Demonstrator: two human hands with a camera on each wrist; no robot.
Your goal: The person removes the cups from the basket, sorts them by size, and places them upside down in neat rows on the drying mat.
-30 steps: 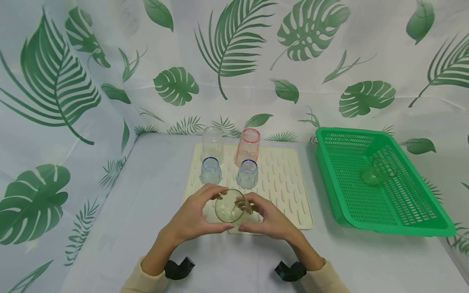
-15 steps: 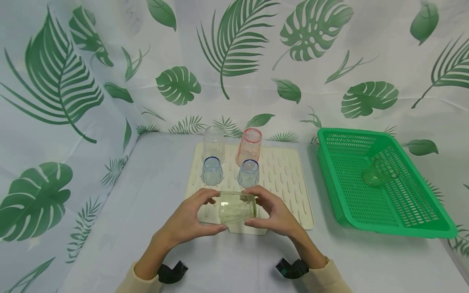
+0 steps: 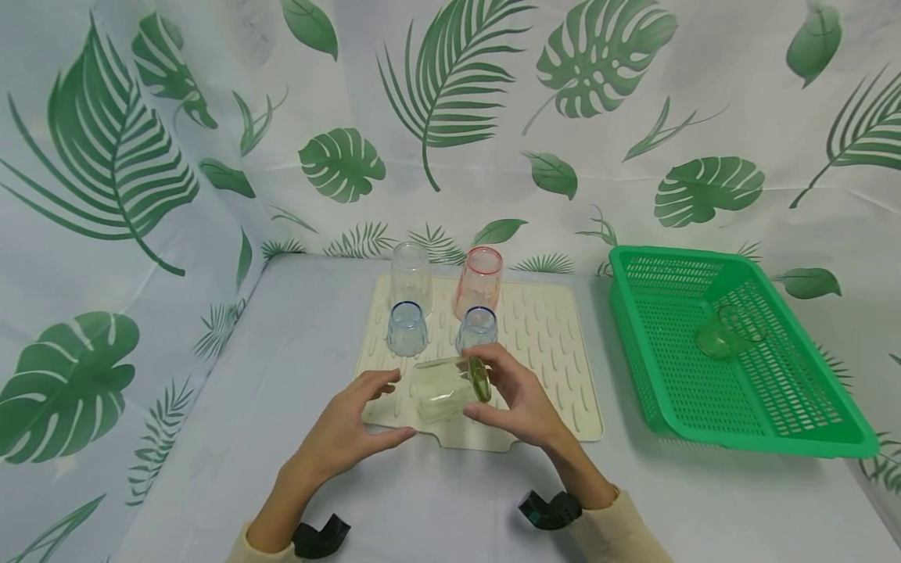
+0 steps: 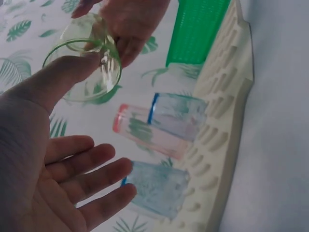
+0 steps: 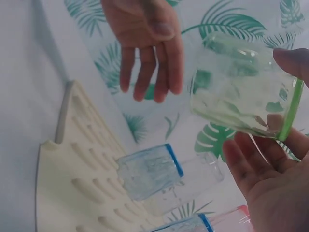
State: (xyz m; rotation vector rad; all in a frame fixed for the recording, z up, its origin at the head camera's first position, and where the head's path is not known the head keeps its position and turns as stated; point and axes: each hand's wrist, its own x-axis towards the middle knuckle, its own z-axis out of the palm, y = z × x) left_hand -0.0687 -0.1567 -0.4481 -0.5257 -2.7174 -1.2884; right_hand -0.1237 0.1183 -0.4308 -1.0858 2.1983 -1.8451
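My right hand (image 3: 517, 399) pinches a pale green drinking glass (image 3: 439, 387) by its darker green end, thumb on one side and fingers on the other. The glass lies sideways in the air over the front of the cream ridged mat (image 3: 542, 352). In the right wrist view, the thumb and fingers sit at the green edge of the glass (image 5: 241, 87). My left hand (image 3: 352, 430) is just left of the glass, fingers parted and holding nothing. The left wrist view shows its thumb overlapping the glass (image 4: 111, 72), its other fingers (image 4: 96, 171) spread loosely.
On the mat stand two small blue-edged glasses (image 3: 407, 332), a tall clear glass (image 3: 411, 274) and a tall pink-edged glass (image 3: 480, 281). To the right, a green plastic basket (image 3: 651, 391) holds another greenish glass (image 3: 718, 340). A leaf-patterned curtain (image 3: 493, 86) hangs behind.
The glass has turned from mouth toward the head camera to lying sideways. Both hands held it earlier; my left hand has let go and drawn back left and down.
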